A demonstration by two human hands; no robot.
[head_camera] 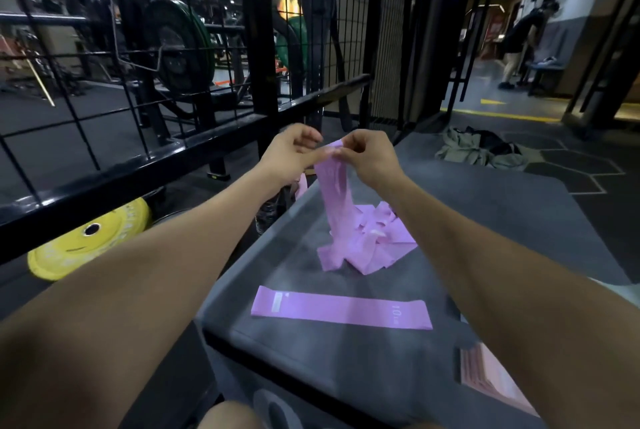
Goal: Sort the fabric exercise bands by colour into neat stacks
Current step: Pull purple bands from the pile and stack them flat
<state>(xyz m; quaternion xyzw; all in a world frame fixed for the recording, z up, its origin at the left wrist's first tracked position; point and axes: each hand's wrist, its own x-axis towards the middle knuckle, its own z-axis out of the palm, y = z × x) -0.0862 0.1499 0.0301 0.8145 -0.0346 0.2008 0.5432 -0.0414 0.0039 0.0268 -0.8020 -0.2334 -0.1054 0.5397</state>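
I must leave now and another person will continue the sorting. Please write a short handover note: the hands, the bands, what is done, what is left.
Left hand and right hand: both pinch the top edge of one lilac band, lifted; its lower end hangs into the pile.
Pile of tangled lilac bands: far part of the grey padded box.
Flat lilac band: laid straight, nearer the person.
Pink stack: at the box's right edge, partly hidden by the right arm.
Done: one lilac band laid flat.
Left: lay down the held band, then untangle the pile.
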